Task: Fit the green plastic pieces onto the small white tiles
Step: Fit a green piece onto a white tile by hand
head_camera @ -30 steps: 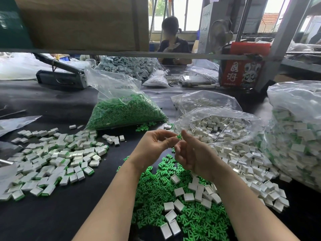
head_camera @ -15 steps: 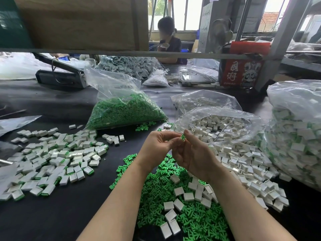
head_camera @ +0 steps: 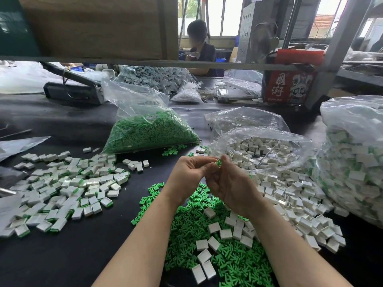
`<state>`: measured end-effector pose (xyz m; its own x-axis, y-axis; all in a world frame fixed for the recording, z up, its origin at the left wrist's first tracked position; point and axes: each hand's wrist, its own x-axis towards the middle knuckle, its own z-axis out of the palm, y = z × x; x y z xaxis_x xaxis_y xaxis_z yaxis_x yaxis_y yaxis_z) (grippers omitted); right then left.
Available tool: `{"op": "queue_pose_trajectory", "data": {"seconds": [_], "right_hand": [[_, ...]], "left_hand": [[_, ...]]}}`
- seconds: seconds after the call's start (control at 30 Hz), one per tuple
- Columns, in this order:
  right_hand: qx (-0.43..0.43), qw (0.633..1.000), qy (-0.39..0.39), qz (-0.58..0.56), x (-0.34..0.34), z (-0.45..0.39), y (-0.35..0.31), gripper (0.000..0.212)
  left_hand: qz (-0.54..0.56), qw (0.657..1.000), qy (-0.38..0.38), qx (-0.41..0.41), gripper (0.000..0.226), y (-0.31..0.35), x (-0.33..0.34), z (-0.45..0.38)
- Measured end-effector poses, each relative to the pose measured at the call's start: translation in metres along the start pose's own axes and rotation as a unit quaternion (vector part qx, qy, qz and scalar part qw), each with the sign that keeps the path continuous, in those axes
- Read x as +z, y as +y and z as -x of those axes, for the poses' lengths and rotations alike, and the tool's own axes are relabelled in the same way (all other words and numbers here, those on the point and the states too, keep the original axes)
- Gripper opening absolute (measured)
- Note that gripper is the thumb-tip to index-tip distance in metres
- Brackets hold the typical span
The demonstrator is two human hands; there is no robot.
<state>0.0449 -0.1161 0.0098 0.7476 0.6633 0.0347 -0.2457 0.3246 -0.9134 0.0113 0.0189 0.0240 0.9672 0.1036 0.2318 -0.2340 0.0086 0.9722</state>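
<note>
My left hand (head_camera: 189, 175) and my right hand (head_camera: 232, 187) meet above the black table, fingertips together. Between them they pinch a small green plastic piece (head_camera: 218, 162); a white tile under it is mostly hidden by the fingers. Below my wrists lies a loose heap of green pieces (head_camera: 186, 228) with white tiles (head_camera: 214, 227) scattered on it. To the left spreads a pile of tiles with green edges (head_camera: 62, 189).
A clear bag of green pieces (head_camera: 149, 131) lies behind my hands. An open bag of white tiles (head_camera: 265, 150) spills to the right, beside a tall bag of tiles (head_camera: 356, 158). A person sits beyond the shelf rail (head_camera: 145, 63), near a red box (head_camera: 290, 79).
Both hands have risen slightly and drawn closer together. The green piece, barely seen before, now shows at the fingertips.
</note>
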Motion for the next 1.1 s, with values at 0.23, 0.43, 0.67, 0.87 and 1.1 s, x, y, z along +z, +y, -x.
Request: {"op": "queue_pose_trajectory", "data": {"seconds": [0.23,0.43,0.67,0.87,1.1], "right_hand": [[-0.005,1.000,0.002,-0.011,-0.0007,-0.0009,0.0023,0.050],[-0.007,1.000,-0.020,-0.016,-0.0007,0.0008,0.0020,0.046],[-0.021,0.999,-0.027,0.013,0.0013,0.0029,0.0004,0.041],[-0.008,1.000,-0.016,0.005,0.0018,0.0010,0.0023,0.043],[-0.002,1.000,-0.012,0.002,0.0024,-0.0007,0.0005,0.047]], "left_hand": [[0.003,1.000,0.002,0.006,0.021,0.0011,0.0004,0.0008],[0.010,1.000,-0.001,0.006,0.022,0.0012,-0.0003,0.0018],[0.015,1.000,-0.007,0.018,0.022,0.0021,-0.0009,0.0030],[0.006,1.000,-0.012,0.015,0.021,0.0038,-0.0029,0.0029],[0.023,1.000,-0.002,0.012,0.022,0.0050,-0.0028,0.0035]]}}
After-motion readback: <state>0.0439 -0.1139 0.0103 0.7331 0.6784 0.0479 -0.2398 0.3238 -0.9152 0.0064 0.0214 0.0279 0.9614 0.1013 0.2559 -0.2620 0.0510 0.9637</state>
